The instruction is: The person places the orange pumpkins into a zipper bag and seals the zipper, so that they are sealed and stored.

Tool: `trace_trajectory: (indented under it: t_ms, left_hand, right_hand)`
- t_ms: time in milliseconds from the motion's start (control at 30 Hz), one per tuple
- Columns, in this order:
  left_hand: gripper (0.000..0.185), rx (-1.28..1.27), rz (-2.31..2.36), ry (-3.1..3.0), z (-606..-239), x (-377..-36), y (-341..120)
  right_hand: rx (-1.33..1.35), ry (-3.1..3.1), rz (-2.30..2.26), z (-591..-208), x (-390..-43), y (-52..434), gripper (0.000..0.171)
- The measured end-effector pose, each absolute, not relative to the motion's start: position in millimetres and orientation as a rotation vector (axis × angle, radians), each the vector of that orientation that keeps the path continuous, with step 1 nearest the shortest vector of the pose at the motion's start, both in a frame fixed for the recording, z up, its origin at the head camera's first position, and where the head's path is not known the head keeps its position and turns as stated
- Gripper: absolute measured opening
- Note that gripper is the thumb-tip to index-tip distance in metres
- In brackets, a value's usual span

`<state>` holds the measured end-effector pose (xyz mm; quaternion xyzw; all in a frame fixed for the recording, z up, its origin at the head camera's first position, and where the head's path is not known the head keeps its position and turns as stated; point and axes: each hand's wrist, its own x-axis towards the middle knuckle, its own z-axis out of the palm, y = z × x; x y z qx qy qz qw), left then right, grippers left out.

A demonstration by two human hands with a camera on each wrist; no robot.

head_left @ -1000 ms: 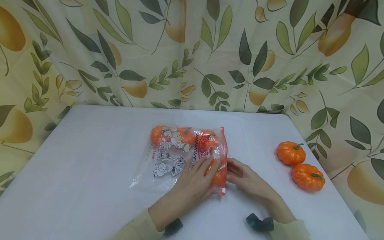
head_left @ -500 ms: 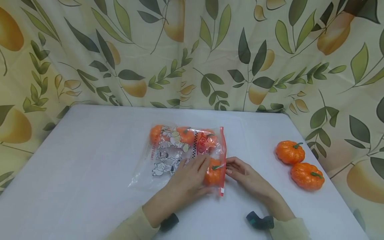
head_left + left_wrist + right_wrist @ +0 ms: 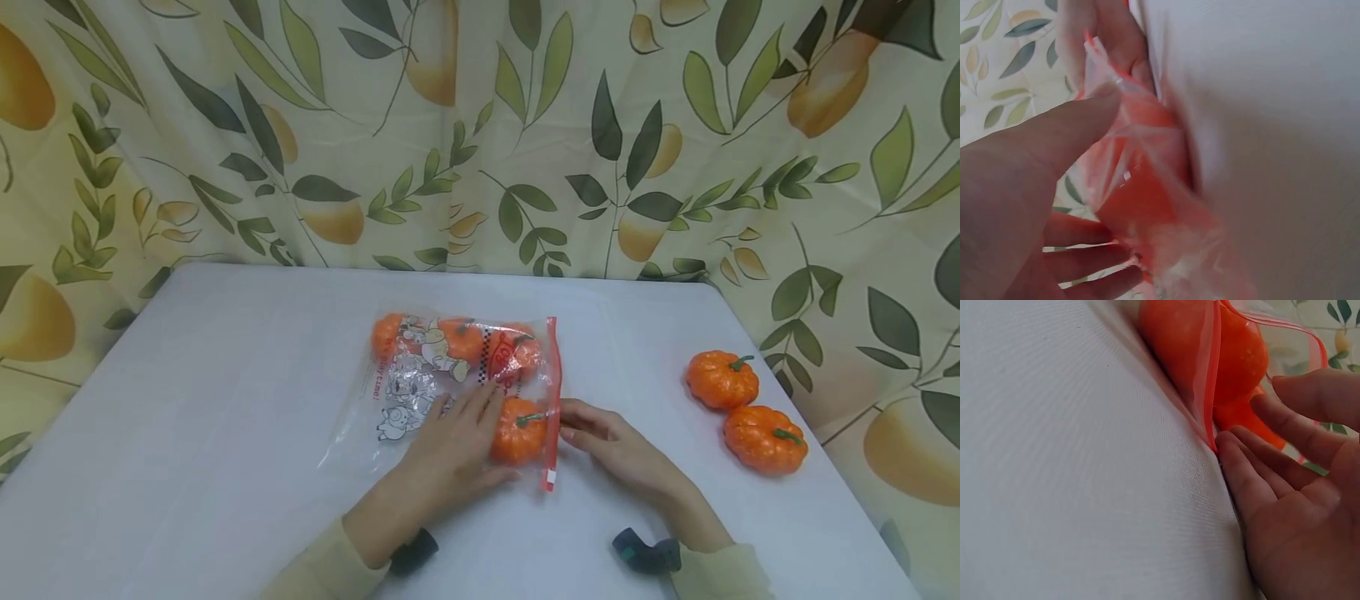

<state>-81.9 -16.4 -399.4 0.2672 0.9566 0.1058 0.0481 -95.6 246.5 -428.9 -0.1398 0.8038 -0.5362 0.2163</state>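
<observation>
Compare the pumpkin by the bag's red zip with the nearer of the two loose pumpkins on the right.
The pumpkin by the zip lies inside the clear printed bag, between the left hand and right hand; the nearer loose pumpkin sits bare on the white table, untouched. Both are small, orange and green-stemmed.

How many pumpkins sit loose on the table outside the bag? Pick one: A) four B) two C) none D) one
B: two orange pumpkins lie bare on the white table to the right, apart from the plastic bag that both hands work on.
</observation>
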Motion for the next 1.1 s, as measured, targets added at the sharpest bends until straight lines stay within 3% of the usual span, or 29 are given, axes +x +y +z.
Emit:
trace_trajectory:
  t_ms: [500, 1100]
  left_hand:
    - [0.088, 0.848, 0.272, 2.977, -396, -81, -24]
    - [0.086, 0.894, 0.197, 3.013, -398, -80, -21]
  right_hand:
    - [-0.522, 2.362, -1.325, -425, -94, 239, 0.039]
    - [-0.321, 2.812, -1.129, -381, -90, 283, 0.034]
